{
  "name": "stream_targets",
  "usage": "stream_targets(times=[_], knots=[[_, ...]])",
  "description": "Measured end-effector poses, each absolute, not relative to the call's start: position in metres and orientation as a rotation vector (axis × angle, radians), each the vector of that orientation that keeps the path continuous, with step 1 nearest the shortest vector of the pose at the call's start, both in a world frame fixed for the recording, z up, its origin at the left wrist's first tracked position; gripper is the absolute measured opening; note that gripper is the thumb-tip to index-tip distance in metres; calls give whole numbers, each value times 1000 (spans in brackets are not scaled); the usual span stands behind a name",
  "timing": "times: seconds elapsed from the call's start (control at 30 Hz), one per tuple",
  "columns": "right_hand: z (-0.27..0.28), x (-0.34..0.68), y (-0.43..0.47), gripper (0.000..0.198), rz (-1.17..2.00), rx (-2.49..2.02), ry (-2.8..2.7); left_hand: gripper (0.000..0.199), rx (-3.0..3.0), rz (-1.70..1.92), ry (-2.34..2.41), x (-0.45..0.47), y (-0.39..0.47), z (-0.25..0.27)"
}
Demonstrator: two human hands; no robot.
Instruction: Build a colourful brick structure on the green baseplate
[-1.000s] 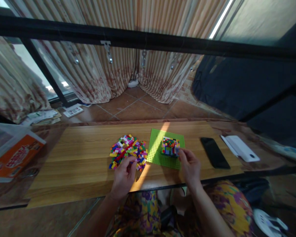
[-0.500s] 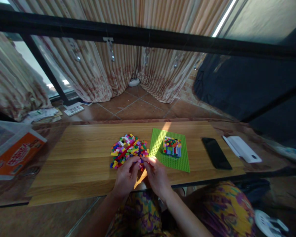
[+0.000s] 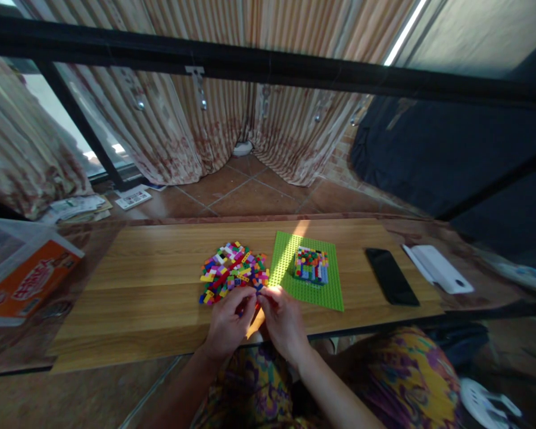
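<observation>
My left hand (image 3: 233, 316) and my right hand (image 3: 283, 316) meet at the fingertips, over the near right edge of a heap of loose building bricks (image 3: 232, 271) in many colours. Both hands are closed in a pinch. A tiny dark-blue bit between the fingertips looks like a building brick, mostly covered by the fingers. Just right of the heap lies a green studded baseplate (image 3: 290, 250). On it stands a low, square, multicoloured brick build (image 3: 311, 266), with neither hand touching it.
A black phone (image 3: 392, 277) lies at the right of the wooden table (image 3: 152, 280), with a white device (image 3: 442, 269) beyond it. At far left is a clear box with an orange label (image 3: 31, 280). A strip of sunlight crosses the baseplate's left side.
The fingertips have shifted slightly against each other, and my right hand has turned a little. The heap, the baseplate and the build look the same.
</observation>
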State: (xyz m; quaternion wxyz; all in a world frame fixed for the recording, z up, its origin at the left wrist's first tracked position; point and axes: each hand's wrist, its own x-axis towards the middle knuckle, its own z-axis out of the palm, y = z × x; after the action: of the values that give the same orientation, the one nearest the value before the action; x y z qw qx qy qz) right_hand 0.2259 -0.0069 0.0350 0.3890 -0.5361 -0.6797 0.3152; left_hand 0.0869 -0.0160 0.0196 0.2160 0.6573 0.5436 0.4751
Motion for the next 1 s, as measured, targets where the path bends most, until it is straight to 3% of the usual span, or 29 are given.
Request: stream_targets(times=[0.3, 0.53, 0.8, 1.0], knots=[[30, 236, -10, 19, 805, -1364, -1562, 13, 1832, 1339, 1516, 86, -15, 21], [24, 284, 10, 26, 636, -1527, -1360, 15, 1788, 1308, 1484, 85, -13, 18], [17, 309, 14, 32, 283, -1700, -1656, 14, 1765, 1308, 1501, 86, -12, 20], [17, 305, 17, 30, 235, -1735, -1776, 12, 1780, 1291, 1518, 86, -12, 21]])
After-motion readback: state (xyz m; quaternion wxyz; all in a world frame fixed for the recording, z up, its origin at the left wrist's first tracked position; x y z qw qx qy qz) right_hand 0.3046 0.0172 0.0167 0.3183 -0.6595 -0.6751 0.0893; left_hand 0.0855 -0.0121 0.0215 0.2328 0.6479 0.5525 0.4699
